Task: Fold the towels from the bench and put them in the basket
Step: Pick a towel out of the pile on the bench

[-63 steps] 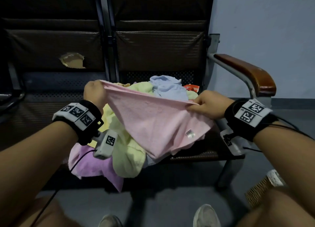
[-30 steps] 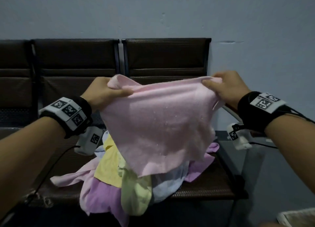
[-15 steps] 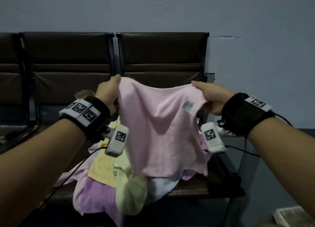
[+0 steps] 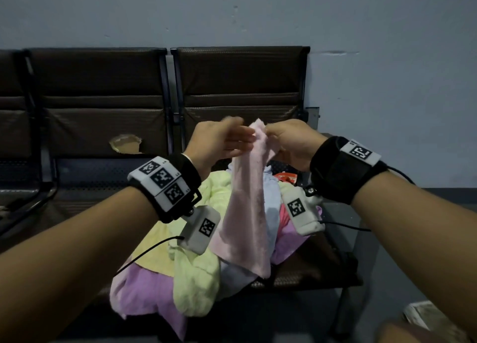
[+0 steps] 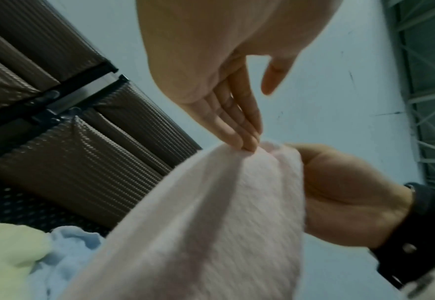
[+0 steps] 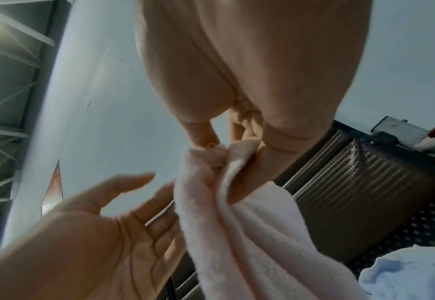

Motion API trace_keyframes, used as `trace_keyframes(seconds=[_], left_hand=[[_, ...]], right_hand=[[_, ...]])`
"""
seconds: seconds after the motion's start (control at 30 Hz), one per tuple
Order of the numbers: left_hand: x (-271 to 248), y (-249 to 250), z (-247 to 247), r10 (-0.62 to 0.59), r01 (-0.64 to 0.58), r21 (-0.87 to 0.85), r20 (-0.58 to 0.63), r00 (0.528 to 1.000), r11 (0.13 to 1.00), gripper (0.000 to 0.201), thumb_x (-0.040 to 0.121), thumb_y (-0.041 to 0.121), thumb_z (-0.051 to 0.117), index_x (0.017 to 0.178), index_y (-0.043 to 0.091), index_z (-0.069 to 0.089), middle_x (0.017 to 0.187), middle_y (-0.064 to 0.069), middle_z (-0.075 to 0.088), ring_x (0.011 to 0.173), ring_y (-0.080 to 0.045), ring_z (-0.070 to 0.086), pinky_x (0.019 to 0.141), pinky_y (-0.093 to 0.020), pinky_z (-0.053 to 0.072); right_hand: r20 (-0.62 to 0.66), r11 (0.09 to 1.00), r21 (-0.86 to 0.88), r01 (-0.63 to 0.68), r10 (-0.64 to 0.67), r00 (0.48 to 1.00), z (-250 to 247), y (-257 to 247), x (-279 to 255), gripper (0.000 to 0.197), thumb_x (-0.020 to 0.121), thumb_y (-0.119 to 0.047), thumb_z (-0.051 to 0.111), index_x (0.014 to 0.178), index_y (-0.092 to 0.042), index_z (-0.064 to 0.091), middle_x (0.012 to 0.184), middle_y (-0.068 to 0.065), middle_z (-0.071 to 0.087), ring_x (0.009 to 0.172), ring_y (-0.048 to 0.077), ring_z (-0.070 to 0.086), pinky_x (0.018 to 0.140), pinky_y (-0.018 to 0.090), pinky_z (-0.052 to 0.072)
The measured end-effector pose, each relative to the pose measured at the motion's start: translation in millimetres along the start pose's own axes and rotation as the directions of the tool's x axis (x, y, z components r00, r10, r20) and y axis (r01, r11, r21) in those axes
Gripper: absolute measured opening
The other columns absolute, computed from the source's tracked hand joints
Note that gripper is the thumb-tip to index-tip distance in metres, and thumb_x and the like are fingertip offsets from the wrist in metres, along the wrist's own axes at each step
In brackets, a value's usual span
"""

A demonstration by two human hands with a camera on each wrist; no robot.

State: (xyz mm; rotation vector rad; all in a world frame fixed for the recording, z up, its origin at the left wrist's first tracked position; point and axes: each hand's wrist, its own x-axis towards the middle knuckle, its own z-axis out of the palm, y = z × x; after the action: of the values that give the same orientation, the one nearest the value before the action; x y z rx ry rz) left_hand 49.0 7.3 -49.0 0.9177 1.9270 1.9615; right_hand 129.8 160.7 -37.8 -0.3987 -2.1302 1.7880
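Brought together at the top centre: left hand and right hand, half a second ago spread wide to nine and three o'clock with the pink towel stretched flat between them. Now doubled lengthwise, hanging as a narrow strip toward six o'clock over the pile. Both top corners pinched by the right hand; left fingers straightened, only touching the upper edge.
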Motion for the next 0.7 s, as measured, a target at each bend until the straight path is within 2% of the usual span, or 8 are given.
trace_keyframes(seconds=[0.1, 0.17, 0.27, 0.33, 0.43, 0.5, 0.6, 0.7], left_hand=[[6.4, -7.8, -5.8, -0.062, 0.064, 0.020, -0.080, 0.995, 0.998, 0.029, 0.096, 0.017, 0.050, 0.109, 0.005, 0.073, 0.102, -0.012, 0.076, 0.094, -0.024, 0.071, 0.081, -0.031, 0.058], [7.8, -13.9, -3.9, -0.106, 0.111, 0.085, -0.059, 0.993, 0.990, 0.036, 0.091, 0.006, 0.051, 0.124, 0.008, 0.064, 0.112, -0.011, 0.073, 0.103, -0.024, 0.066, 0.093, -0.038, 0.053], [5.0, -25.4, 1.0, -0.247, 0.241, 0.057, 0.140, 0.959, 0.969, 0.033, 0.068, 0.009, 0.055, 0.100, 0.003, 0.064, 0.091, -0.008, 0.065, 0.086, -0.023, 0.058, 0.082, -0.036, 0.049], [4.3, -29.6, 1.7, -0.299, 0.305, 0.016, 0.251, 0.921, 0.952, 0.026, 0.065, 0.012, 0.060, 0.089, 0.005, 0.065, 0.078, -0.008, 0.060, 0.075, -0.021, 0.053, 0.071, -0.030, 0.046], [18.0, -37.7, -2.3, -0.260, 0.273, -0.032, 0.217, 0.941, 0.961, 0.034, 0.084, 0.010, 0.068, 0.116, 0.000, 0.068, 0.110, -0.021, 0.069, 0.097, -0.033, 0.064, 0.088, -0.041, 0.052], [31.1, -42.1, -4.0, -0.215, 0.218, -0.013, 0.126, 0.969, 0.976, 0.027, 0.091, 0.013, 0.068, 0.113, -0.003, 0.069, 0.105, -0.019, 0.070, 0.093, -0.031, 0.066, 0.077, -0.034, 0.056], [56.1, -47.5, 0.0, -0.129, 0.117, 0.206, 0.045, 0.991, 0.972, 0.023, 0.094, 0.023, 0.068, 0.100, 0.001, 0.074, 0.100, -0.015, 0.074, 0.091, -0.030, 0.071, 0.075, -0.037, 0.061], [89.6, -53.5, 11.8, 0.009, 0.005, 0.424, -0.032, 0.999, 0.906, 0.036, 0.094, 0.034, 0.065, 0.097, 0.000, 0.076, 0.101, -0.022, 0.074, 0.093, -0.034, 0.072, 0.084, -0.049, 0.058]], right_hand=[[0.059, 0.998, -0.057, -0.020, 0.023, 0.998, -6.9, 2.7, -5.4, 0.028, 0.095, -0.011, 0.054, 0.069, -0.011, 0.066, 0.067, 0.003, 0.059, 0.063, 0.014, 0.056, 0.054, 0.026, 0.046], [0.137, 1.000, -0.003, -0.019, 0.019, 0.990, -10.6, 1.6, -8.1, 0.036, 0.094, -0.010, 0.050, 0.064, -0.018, 0.067, 0.070, 0.002, 0.060, 0.069, 0.015, 0.057, 0.062, 0.028, 0.047], [0.161, 1.000, 0.024, -0.008, 0.004, 0.987, -12.8, -0.1, -8.9, 0.022, 0.092, -0.009, 0.048, 0.088, -0.014, 0.069, 0.094, 0.013, 0.061, 0.089, 0.026, 0.057, 0.083, 0.039, 0.048], [0.086, 0.999, 0.040, -0.030, 0.027, 0.996, -16.6, 2.4, -5.1, 0.017, 0.092, -0.014, 0.052, 0.085, -0.011, 0.068, 0.090, 0.014, 0.061, 0.091, 0.028, 0.056, 0.085, 0.041, 0.048], [0.045, 0.997, 0.011, -0.080, 0.080, 0.996, -32.2, 12.4, 3.1, 0.030, 0.086, -0.041, 0.064, 0.087, -0.013, 0.074, 0.090, 0.007, 0.074, 0.095, 0.026, 0.069, 0.089, 0.038, 0.055], [0.050, 0.964, -0.249, -0.090, 0.106, 0.993, -46.9, 21.7, 7.9, 0.055, 0.067, -0.058, 0.077, 0.098, -0.013, 0.076, 0.094, 0.005, 0.078, 0.089, 0.024, 0.075, 0.083, 0.037, 0.060], [-0.085, 0.834, -0.543, -0.095, 0.057, 0.995, -70.3, 37.5, 24.5, 0.049, 0.060, -0.042, 0.086, 0.093, -0.008, 0.074, 0.089, 0.007, 0.077, 0.077, 0.023, 0.075, 0.070, 0.035, 0.062], [-0.213, 0.854, -0.514, -0.083, -0.033, 0.976, -84.8, 48.8, 48.0, 0.034, 0.073, -0.032, 0.082, 0.095, -0.007, 0.074, 0.083, 0.003, 0.071, 0.076, 0.019, 0.070, 0.071, 0.034, 0.061]])
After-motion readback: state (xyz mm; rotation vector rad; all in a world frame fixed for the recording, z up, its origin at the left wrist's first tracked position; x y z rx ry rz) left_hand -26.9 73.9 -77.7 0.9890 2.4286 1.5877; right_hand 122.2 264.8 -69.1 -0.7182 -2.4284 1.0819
